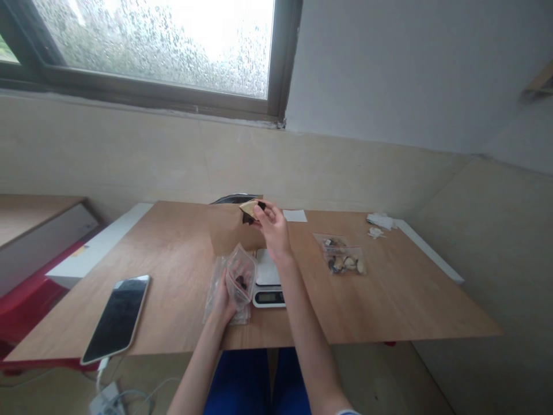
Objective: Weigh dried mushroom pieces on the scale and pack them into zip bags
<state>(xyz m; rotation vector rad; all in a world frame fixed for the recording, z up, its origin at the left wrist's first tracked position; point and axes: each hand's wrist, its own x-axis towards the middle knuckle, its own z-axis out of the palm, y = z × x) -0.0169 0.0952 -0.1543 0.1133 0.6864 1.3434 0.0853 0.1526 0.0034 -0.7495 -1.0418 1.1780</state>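
A clear plastic bag (242,270) with small dark pieces inside is held upright and open in my left hand (225,300). Beneath it, more clear bags (212,294) lie stacked on the table. Higher up, my right hand (272,223) pinches a pale, thin piece with dark parts (249,210) above a sheet of brown paper (222,227). Between my arms sits a white scale (266,271) with a small display, partly hidden by my right forearm. What the dark parts are is too small to tell.
On the wooden table (173,253), a phone (118,314) with a white cable lies at left. Two filled clear bags (345,260) rest right of the scale. White scraps (380,221) are at the far right, and a white paper (295,215) lies behind my right hand.
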